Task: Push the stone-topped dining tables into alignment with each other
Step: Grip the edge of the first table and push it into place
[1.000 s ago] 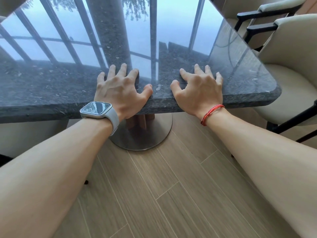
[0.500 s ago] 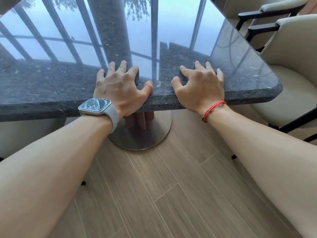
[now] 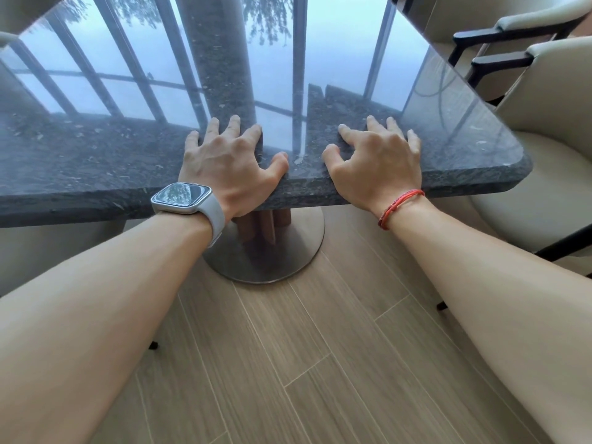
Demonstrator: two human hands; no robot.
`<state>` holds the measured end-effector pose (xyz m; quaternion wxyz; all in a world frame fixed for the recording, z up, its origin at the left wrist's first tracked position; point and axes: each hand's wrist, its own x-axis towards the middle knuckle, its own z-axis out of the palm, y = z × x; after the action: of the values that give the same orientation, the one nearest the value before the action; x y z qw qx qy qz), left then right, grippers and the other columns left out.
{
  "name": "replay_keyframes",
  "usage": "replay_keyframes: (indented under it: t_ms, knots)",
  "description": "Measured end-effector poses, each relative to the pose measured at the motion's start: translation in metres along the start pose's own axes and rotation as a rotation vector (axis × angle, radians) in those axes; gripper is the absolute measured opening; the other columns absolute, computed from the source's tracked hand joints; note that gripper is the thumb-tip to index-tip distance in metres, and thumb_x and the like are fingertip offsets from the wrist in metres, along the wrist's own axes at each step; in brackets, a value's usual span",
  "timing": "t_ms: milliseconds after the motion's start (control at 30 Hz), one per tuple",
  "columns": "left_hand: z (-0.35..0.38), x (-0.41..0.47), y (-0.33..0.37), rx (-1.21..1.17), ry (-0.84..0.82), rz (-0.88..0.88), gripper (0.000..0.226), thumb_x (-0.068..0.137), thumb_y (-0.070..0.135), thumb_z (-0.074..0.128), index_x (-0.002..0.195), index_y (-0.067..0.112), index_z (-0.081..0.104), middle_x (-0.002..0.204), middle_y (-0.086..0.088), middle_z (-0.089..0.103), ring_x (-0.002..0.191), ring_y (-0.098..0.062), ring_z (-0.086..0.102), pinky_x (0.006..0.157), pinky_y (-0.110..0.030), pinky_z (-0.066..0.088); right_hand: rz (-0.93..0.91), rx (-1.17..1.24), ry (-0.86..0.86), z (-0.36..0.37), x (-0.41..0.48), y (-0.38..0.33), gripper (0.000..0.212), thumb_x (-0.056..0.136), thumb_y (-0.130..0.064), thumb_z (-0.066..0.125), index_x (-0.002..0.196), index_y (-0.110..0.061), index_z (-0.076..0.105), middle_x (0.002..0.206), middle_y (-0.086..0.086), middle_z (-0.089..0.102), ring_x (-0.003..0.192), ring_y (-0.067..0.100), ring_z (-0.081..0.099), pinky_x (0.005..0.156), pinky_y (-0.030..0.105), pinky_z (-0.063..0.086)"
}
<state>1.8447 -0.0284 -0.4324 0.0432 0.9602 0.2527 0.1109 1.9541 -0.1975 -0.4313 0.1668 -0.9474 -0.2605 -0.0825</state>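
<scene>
The left hand (image 3: 224, 165) and right hand (image 3: 378, 165) are pressed unclenched, fingers spread, on the dark speckled stone desk (image 3: 96, 161) beneath them, apparently braced for pushing.

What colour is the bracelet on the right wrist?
Red-orange bracelet, a thin cord; it shows best in the head view.

White smartwatch (image 3: 181, 193), red cord bracelet (image 3: 401, 205)

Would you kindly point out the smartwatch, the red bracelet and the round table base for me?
smartwatch (image 3: 181, 193), head view, on its screen.
red bracelet (image 3: 400, 205), head view, on the cord across the wrist.
table base (image 3: 288, 257), head view, on the bare metal disc.
</scene>
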Motion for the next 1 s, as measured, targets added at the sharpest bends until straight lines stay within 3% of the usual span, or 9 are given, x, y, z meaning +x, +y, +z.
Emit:
replay_keyframes:
  t_ms: [1000]
  knots:
    - [0.012, 0.026, 0.022, 0.023, 0.04, -0.024, 0.08, 0.082, 0.074, 0.022, 0.13, 0.022, 0.059, 0.147, -0.01, 0.054, 0.14, -0.036, 0.043, 0.114, -0.059, 0.032, -0.04, 0.01, 0.02, 0.002, 0.031, 0.024, 0.044, 0.092, -0.048, 0.047, 0.119, -0.024, 0.071, 0.148, 0.017, 0.053, 0.145, 0.04, 0.035, 0.12, 0.059, 0.016]
